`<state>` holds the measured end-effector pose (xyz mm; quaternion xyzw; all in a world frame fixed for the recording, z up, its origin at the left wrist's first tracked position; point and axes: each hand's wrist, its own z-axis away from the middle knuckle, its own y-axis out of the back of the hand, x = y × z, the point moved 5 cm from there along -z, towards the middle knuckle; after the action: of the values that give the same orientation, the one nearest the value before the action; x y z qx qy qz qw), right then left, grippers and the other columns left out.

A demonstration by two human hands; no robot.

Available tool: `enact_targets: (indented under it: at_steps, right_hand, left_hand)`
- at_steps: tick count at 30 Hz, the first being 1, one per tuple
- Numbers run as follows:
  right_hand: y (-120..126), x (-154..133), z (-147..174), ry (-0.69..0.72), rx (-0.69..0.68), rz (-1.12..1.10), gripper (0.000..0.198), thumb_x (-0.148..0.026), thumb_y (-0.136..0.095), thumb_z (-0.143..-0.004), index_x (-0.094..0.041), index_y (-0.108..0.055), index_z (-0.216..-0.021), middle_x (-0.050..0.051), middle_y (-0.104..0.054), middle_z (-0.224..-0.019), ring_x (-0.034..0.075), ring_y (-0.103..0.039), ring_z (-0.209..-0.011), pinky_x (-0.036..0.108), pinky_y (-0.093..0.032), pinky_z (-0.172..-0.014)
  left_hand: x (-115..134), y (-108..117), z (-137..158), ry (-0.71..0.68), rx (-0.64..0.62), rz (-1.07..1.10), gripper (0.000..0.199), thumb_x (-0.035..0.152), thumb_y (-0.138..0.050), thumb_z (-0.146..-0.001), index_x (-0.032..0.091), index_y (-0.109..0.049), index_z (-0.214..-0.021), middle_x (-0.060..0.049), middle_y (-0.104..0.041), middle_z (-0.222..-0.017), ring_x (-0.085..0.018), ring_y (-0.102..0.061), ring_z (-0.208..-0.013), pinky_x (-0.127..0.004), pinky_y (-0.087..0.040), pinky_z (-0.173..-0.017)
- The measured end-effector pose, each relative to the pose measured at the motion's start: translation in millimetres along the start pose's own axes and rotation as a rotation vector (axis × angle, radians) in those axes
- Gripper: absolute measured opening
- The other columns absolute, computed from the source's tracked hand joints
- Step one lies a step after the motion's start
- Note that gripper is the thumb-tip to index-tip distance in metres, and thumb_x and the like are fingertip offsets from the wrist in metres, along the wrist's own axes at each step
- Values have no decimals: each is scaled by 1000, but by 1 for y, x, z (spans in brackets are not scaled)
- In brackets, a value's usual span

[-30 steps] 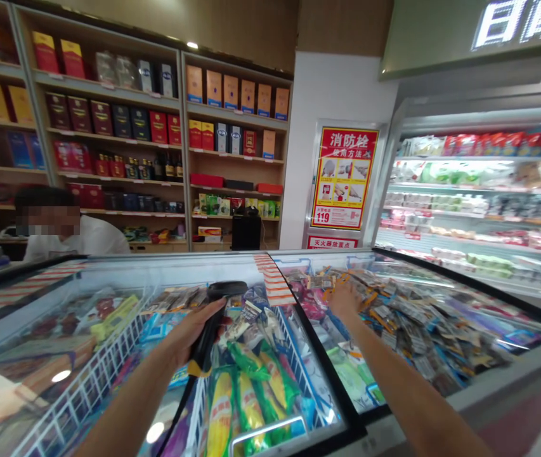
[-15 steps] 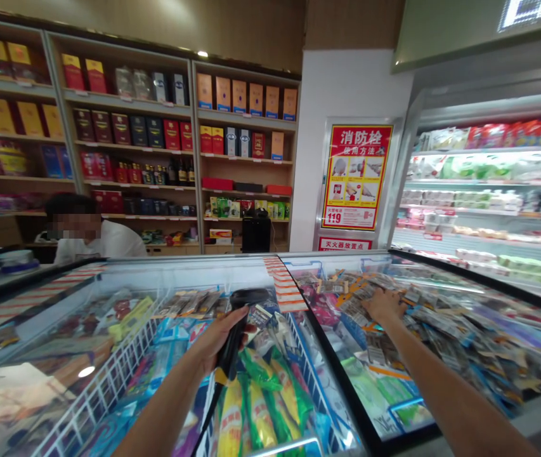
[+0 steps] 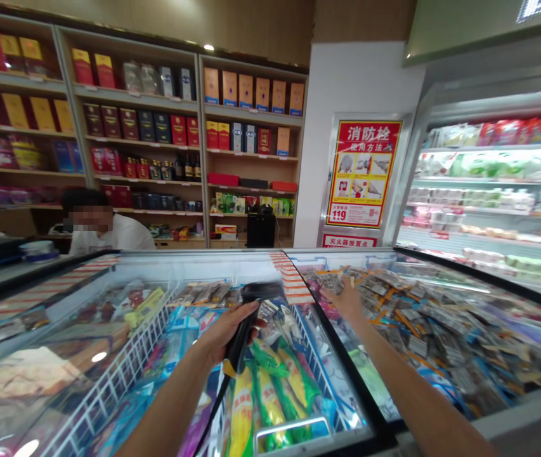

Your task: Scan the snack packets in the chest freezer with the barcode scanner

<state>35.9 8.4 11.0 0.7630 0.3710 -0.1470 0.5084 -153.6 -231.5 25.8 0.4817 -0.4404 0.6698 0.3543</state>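
My left hand (image 3: 234,330) is wrapped round the handle of a black handheld barcode scanner (image 3: 240,339) with a yellow part at its base and a dark cable. It is held over the left freezer compartment, above bags of yellow-and-green packaged ice creams (image 3: 267,393). Over in the right compartment, my right hand (image 3: 347,299) reaches to the back left corner, beside a silvery wrapped packet (image 3: 331,280). Its fingers are blurred, and whether they grip the packet cannot be made out. A heap of grey and orange ice cream packets (image 3: 441,336) lies to its right.
A black frame (image 3: 334,349) divides the freezer compartments. A white wire basket (image 3: 108,381) stands in the left one, with a sliding glass lid handle (image 3: 293,431) in front. Behind are a person in a white top (image 3: 127,235), shelves of boxes (image 3: 156,127) and a lit fridge (image 3: 489,197).
My right hand has moved left across the packets to the back left corner of its compartment. The scanner stays in my left hand, and the view has shifted slightly.
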Motion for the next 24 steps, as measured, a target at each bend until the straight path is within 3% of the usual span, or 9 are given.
enact_targets:
  at_steps: [4,9,12,15,20,24]
  right_hand:
    - [-22,-15,17,4,-88,-44,46,-46,-42,-73,-12,-55,-101,13,-63,-93,24,-58,-90,31,-42,-73]
    - [-30,-16,20,1,-56,-258,28,-34,-50,-65,-15,-59,-84,8,-65,-80,23,-60,-77,31,-44,-67]
    - [-31,-15,18,-14,-48,-501,33,-33,-53,-62,-15,-57,-89,7,-66,-78,23,-61,-74,31,-46,-65]
    - [-31,-15,18,42,-52,-688,41,-34,-53,-62,-14,-56,-97,8,-66,-89,24,-60,-83,34,-46,-71]
    - [-28,-13,17,64,-57,-778,46,-36,-54,-60,-13,-55,-100,10,-64,-96,25,-59,-89,38,-44,-80]
    - [-28,-15,19,44,-66,-786,47,-37,-56,-59,-14,-54,-99,9,-66,-92,24,-61,-84,37,-46,-76]
  left_hand:
    - [0,0,3,15,-10,27,31,43,-59,-66,14,-51,-74,-4,-64,-60,-7,-51,-40,-17,-37,-38]
    - [1,2,2,31,1,50,31,43,-58,-67,13,-52,-73,-4,-64,-59,-7,-50,-39,-17,-37,-37]
    - [1,1,2,28,-18,60,31,43,-58,-67,12,-54,-73,-5,-64,-60,-7,-50,-40,-17,-38,-39]
    - [3,-1,3,22,-34,65,31,42,-58,-67,12,-55,-73,-6,-65,-61,-7,-50,-40,-18,-38,-39]
    - [2,-3,6,35,-53,85,29,41,-59,-67,13,-55,-74,-6,-65,-62,-8,-51,-41,-18,-39,-40]
    - [1,-6,6,48,-81,96,30,41,-59,-66,12,-56,-70,-7,-66,-63,-8,-52,-42,-19,-40,-40]
